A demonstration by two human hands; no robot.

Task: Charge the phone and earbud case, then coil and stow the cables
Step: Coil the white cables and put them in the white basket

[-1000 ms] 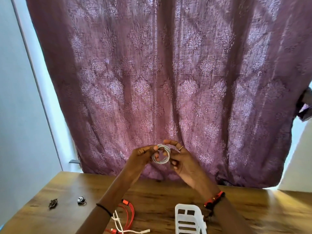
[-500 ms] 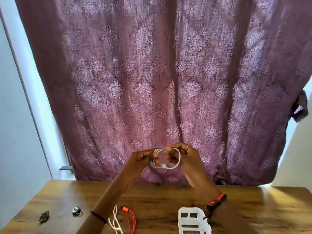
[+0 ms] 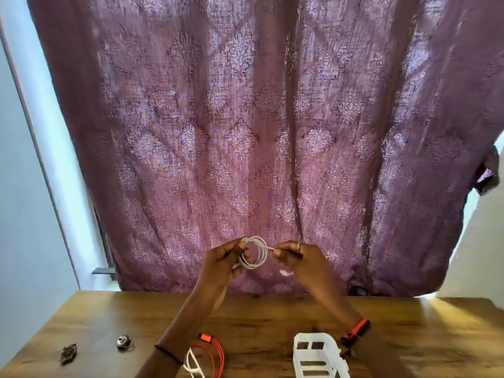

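Both hands are raised above the wooden table [image 3: 272,323], in front of the curtain. My left hand [image 3: 223,263] pinches a small coil of white cable [image 3: 257,253] at its upper left. My right hand [image 3: 297,259] pinches the cable's free end just right of the coil and pulls it sideways. A white plug end shows below my right hand. On the table near the bottom edge lie a red cable [image 3: 215,356] and another white cable [image 3: 193,366]. A white slotted plastic basket [image 3: 319,358] stands under my right forearm. No phone or earbud case is in view.
Two small dark metal objects [image 3: 124,342] [image 3: 68,353] lie at the table's left. A purple patterned curtain [image 3: 245,132] hangs behind the table's far edge. A pale wall stands at the left.
My right hand has drawn the cable's end out to the right of the coil. The view has tilted slightly, so the hands sit lower in the frame.
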